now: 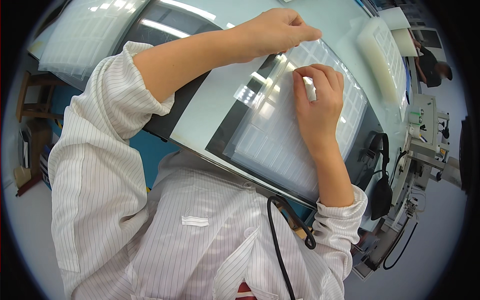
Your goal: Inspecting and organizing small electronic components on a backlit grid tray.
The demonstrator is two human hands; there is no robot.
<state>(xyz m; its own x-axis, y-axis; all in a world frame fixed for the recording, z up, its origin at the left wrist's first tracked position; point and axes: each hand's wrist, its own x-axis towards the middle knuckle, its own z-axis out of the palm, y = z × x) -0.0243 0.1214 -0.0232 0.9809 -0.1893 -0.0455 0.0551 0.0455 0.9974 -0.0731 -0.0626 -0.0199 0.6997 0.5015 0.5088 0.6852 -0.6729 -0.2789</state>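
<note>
A stack of clear plastic sheets (270, 145) with rows of rectangular cells lies in front of me on a black mat (222, 131). My left hand (275, 32) reaches across from the left, its thumb and fingers pinched at the far corner of the top sheet. Nearer to me, my right hand (322, 97) hovers over the sheets with thumb and forefinger pressed together. Glare hides what is between those fingertips. Bright reflections bend along the sheets' left side, where a loose transparent part sticks out past the stack.
More clear celled sheets (82, 45) are piled at the far left. A thick whitish stack (380, 55) stands at the back right, near white rolls (400, 30). A black strapped item (382, 192) hangs at the table's right edge. Beyond are a person (432, 65) and bench equipment (425, 125).
</note>
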